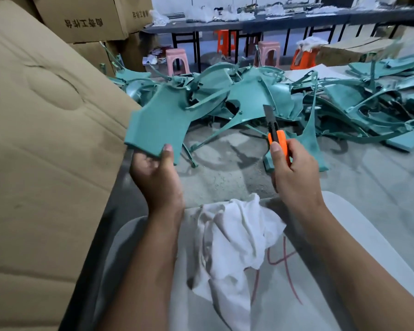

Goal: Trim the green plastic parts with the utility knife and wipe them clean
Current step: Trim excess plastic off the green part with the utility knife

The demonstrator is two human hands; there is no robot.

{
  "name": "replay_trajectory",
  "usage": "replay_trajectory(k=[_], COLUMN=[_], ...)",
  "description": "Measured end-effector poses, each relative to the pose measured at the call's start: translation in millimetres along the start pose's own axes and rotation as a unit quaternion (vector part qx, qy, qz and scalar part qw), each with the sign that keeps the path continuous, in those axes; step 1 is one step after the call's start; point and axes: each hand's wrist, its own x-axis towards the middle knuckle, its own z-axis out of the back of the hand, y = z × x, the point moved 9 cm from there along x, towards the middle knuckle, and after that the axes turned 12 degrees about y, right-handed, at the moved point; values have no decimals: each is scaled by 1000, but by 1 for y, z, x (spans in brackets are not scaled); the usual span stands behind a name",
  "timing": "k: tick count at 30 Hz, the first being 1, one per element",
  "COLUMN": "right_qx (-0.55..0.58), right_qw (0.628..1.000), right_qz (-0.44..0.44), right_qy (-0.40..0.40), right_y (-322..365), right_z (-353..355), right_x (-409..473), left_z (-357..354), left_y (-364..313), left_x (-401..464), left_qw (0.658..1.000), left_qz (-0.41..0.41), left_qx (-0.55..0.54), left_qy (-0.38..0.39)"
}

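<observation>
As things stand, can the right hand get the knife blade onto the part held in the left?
Probably yes. The right hand grips the knife, blade out and pointing up, beside the green part the left hand holds. Only open air shows between them; the cloth lies lower, on the lap.

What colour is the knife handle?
Bright orange: the utility knife held in the right hand, seen in the head view.

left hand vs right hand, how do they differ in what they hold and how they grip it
The left hand pinches the lower edge of a flat green plastic part, thumb on top, palm up; the right hand wraps its fingers round an orange utility knife, thumb along the handle. The part is held out flat; the knife points up, blade extended, touching nothing. Both hands are bare and raised above the white rag.
</observation>
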Motion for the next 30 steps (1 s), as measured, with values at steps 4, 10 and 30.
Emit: replay_trajectory(k=[4,10,30], right_qx=[286,515,202], right_qw=[955,843,977], right_qz=[-71,-144,14], right_qy=[33,59,73], right_y=[-11,-8,8], right_z=[-12,-26,-11], right_x=[-3,-3,-2], left_z=[-29,-71,-54], left_y=[7,14,21], left_x=[-4,-20,-16], left_qw=[991,937,954], left_qz=[-7,78,103], left_qx=[20,-43,-13], left_qy=[131,338,280])
